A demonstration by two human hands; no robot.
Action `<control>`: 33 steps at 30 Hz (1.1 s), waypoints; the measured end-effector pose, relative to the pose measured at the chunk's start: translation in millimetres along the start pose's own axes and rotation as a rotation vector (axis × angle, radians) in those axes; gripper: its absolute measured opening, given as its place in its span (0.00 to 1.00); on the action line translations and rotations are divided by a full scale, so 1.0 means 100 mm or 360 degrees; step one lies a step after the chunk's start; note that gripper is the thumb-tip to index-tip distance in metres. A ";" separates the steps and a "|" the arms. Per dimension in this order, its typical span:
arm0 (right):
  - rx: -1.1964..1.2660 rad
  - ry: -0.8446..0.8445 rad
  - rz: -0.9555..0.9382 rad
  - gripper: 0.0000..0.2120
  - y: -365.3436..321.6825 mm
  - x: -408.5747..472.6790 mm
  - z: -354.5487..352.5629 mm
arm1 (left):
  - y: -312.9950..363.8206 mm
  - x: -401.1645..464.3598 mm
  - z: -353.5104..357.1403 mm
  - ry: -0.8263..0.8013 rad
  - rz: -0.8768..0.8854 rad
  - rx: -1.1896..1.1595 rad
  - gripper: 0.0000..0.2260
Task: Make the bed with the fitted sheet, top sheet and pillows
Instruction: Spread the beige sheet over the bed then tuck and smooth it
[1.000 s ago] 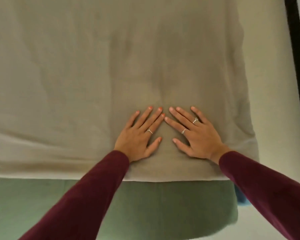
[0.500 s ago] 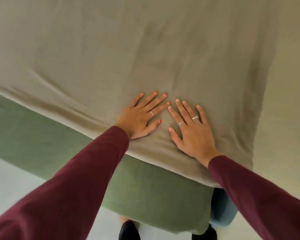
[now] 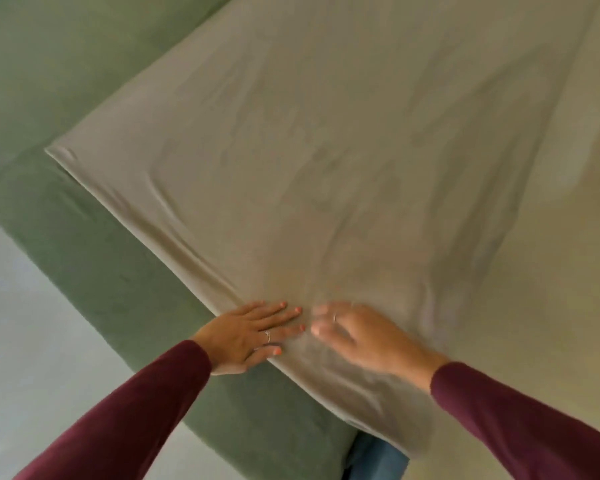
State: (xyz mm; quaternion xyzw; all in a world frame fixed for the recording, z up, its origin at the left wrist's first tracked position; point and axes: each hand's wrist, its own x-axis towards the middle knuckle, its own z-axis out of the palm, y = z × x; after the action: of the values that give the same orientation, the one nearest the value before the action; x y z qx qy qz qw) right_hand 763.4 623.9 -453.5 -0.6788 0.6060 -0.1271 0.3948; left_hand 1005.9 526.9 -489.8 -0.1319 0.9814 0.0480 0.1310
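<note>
Pressing flat on the sheet (image 3: 326,150), the left hand (image 3: 250,336) lies palm down at the near edge of the cloth, fingers straight and close together, holding nothing. Its fingertips point toward the right hand (image 3: 364,336), and the heel of the palm overhangs the sheet's edge above the green bed (image 3: 94,258). A ring (image 3: 267,336) shows on one finger, and the nails are painted orange-pink.

The right hand lies just beside it on the same cloth, the fingertips of the two hands near each other with a small gap between. This hand is blurred; its fingers look spread and laid on the fabric rather than curled, and no fold is gripped. A ring shows faintly on it as well. Both arms wear dark red sleeves (image 3: 136,410).

The beige sheet is spread over the bed, filling most of the view. Its near edge runs diagonally from a corner at the left down toward the lower right, where it hangs over the bed's corner. Soft creases gather along that edge and around the hands; farther up the cloth lies smoother. Green bed covering shows bare to the left of the sheet and along the side below it. Pale floor (image 3: 25,341) lies at lower left, and a patch of blue (image 3: 378,460) shows under the bed's near corner.
</note>
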 end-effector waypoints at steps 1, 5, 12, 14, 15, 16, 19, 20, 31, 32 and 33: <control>-0.0140 0.0324 -0.0005 0.32 0.11 0.20 -0.11 | -0.08 0.13 -0.06 0.0080 -0.0136 -0.0016 0.23; -0.0562 0.0804 0.0324 0.24 0.35 1.00 -0.37 | -0.29 0.92 -0.32 0.0538 -0.1104 -0.0494 0.26; -0.0842 0.0882 0.0616 0.23 1.12 0.85 -0.24 | 0.00 1.77 0.03 0.0526 -0.1199 -0.0562 0.26; -0.0747 0.0972 0.0974 0.25 1.10 0.52 -0.11 | 0.40 1.75 0.08 0.0527 -0.0930 -0.0575 0.25; -0.0701 0.0981 0.1082 0.26 1.04 0.40 -0.04 | 0.58 1.72 0.09 0.0510 -0.0815 -0.0542 0.24; -0.0641 0.0951 0.1181 0.28 0.96 0.34 -0.01 | 0.71 1.67 0.08 0.0498 -0.0722 -0.0520 0.24; -0.0291 0.0770 0.1464 0.28 0.70 0.36 -0.07 | 0.90 1.47 0.07 0.0416 -0.0492 -0.0482 0.24; -0.0277 0.0821 0.1469 0.29 0.65 0.43 -0.14 | 0.88 1.40 0.06 0.0410 -0.0417 -0.0525 0.23; -0.0809 0.0235 0.0105 0.26 0.78 2.36 -0.87 | -1.20 1.70 -0.37 0.0445 -0.1791 -0.0684 0.27; -0.0855 0.0219 0.0062 0.25 0.93 2.41 -0.95 | -1.25 1.83 -0.39 0.0429 -0.1851 -0.0734 0.27; -0.0916 0.0249 0.0034 0.24 1.10 2.39 -1.07 | -1.23 2.01 -0.40 0.0431 -0.1881 -0.0780 0.27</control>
State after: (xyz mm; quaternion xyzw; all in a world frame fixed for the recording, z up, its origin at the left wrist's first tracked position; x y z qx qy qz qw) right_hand 670.1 367.4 -532.9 -0.7445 0.6529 0.0022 0.1393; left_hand 842.2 353.8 -513.4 -0.6800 0.7121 0.1733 -0.0235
